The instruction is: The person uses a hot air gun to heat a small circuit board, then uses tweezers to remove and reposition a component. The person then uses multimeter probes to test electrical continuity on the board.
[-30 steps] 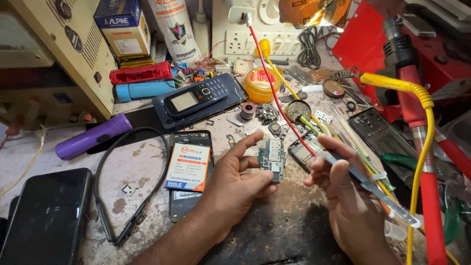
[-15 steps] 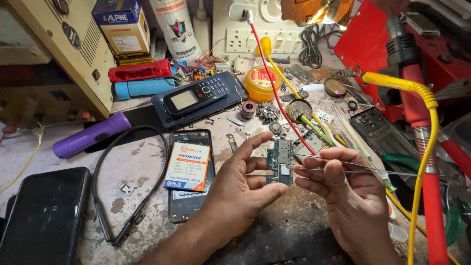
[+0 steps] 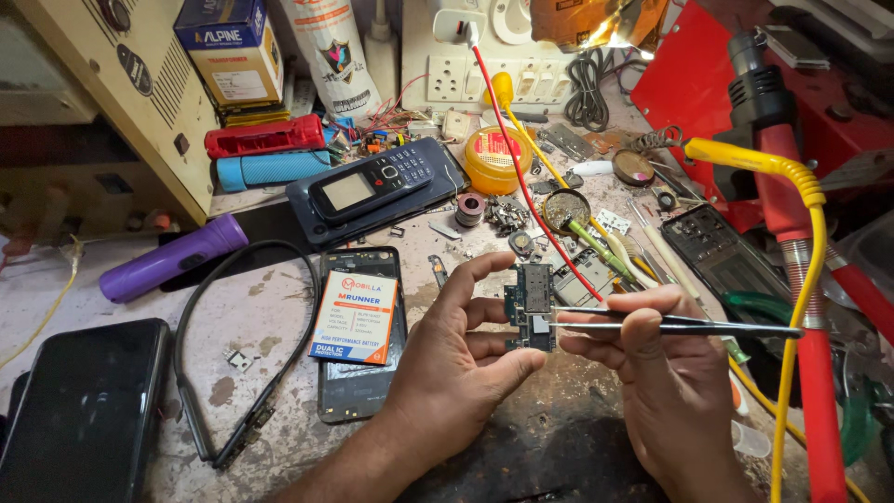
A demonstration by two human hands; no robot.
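Head view: the left hand (image 3: pixel 456 373) pinches a small phone circuit board (image 3: pixel 531 305) upright above the worktop (image 3: pixel 279 298), while the right hand (image 3: pixel 666 391) grips tweezers (image 3: pixel 670 325), tips touching the board's edge. Probing a component appears under way; it likely demands a steady grip. A phone battery (image 3: pixel 354 317) lies nearby.

The left hand (image 3: pixel 447 373) hides the circuit board's (image 3: pixel 531 303) lower edge; tweezers' (image 3: pixel 670 324) tips on it are too small to tell.

Bright top lamp glare — sharp, wide-angle.
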